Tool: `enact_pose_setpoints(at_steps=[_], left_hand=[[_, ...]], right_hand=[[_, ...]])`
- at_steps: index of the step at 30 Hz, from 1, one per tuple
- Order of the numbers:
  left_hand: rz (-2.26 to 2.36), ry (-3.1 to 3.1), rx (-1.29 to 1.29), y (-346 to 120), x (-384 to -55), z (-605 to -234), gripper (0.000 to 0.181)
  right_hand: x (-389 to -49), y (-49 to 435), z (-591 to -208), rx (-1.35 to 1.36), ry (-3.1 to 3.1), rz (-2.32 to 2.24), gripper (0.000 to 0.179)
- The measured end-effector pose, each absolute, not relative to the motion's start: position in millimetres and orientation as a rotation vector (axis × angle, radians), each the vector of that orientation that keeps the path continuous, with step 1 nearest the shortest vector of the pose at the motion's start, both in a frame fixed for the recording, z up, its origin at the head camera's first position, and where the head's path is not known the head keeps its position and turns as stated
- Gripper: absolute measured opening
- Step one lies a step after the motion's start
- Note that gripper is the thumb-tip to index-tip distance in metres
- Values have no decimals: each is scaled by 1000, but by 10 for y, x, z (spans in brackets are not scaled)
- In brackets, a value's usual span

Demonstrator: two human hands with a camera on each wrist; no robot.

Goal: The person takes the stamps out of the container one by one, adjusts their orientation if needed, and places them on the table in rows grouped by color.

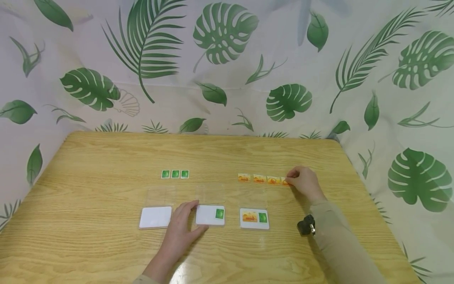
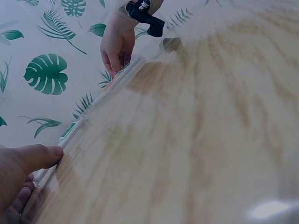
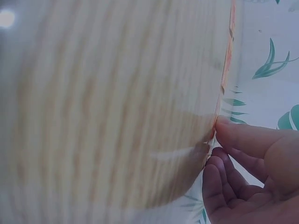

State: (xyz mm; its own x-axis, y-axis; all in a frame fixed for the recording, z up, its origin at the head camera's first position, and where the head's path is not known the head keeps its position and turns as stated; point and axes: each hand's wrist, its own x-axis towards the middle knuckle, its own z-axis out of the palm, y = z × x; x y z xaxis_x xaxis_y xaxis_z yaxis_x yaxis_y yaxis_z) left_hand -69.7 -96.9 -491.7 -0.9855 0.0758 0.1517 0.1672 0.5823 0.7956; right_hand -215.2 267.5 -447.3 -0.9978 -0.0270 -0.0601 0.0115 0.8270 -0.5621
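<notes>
Head view: rightmost orange stamp (image 1: 284, 181) lies behind and right of the middle card (image 1: 204, 215), ending a row with three other orange stamps (image 1: 259, 178). Right hand (image 1: 305, 184): thumb and fingertips closed on that end stamp, seemingly a fingertip pinch because the piece is so thin. Left hand (image 1: 182, 225): thumb at the middle card's near edge, forefinger at its far edge, gripping across it, probably to steady it. Its lone green stamp (image 1: 220, 213) sits rightward; left part bare. Right of the middle card: right card (image 1: 254, 226), bearing a stamp pair (image 1: 250, 216). Left of it: left card (image 1: 155, 217), face blank. Behind-left: three green stamps (image 1: 175, 174), spaced apart, likely for easy picking. Directly behind: clear flap (image 1: 211, 193), lying back, presumably baring the card's face.
</notes>
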Motion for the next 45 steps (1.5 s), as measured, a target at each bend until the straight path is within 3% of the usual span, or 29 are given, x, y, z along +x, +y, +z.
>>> enact_pose_setpoints(at_steps=[25, 45], left_hand=[[-1351, -2702, -226, -967, -697, -4948, 71], [-1359, -2709, -225, -969, -697, -4926, 70]], right_hand=[[-2117, 2685, -4423, -52, 2956, -912, 10], [-1854, 1861, -4282, -404, 2579, -1238, 28]])
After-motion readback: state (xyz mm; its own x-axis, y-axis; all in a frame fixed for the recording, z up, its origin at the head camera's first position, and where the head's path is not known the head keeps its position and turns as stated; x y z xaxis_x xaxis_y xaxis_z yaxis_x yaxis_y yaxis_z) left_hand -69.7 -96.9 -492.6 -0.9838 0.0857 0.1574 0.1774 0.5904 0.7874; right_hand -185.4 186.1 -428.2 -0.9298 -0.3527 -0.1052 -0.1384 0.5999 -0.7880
